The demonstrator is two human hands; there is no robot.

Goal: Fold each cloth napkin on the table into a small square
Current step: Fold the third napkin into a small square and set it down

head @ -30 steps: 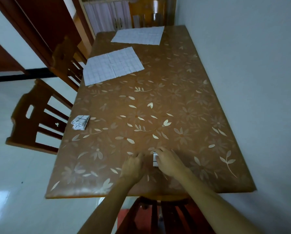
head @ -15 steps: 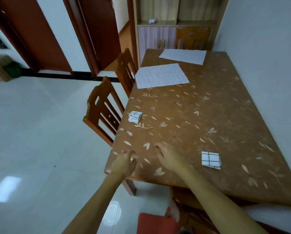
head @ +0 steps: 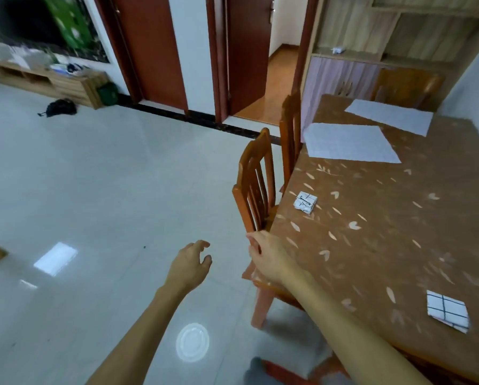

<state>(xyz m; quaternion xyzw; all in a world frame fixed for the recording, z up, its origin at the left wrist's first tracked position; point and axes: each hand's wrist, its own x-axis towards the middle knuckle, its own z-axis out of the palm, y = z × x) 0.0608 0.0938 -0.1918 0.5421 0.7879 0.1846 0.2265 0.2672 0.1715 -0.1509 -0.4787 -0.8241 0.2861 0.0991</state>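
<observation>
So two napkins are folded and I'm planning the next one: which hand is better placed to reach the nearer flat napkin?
Probably the right hand: it is at the table corner, on the flat napkin's side. The left hand hangs over the floor, farther away.

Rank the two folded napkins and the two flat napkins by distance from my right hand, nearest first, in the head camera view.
From the right hand:
1. Crumpled folded napkin, table's left edge.
2. Neat folded napkin, near right.
3. Nearer flat napkin, left side.
4. Farther flat napkin, far end.
</observation>
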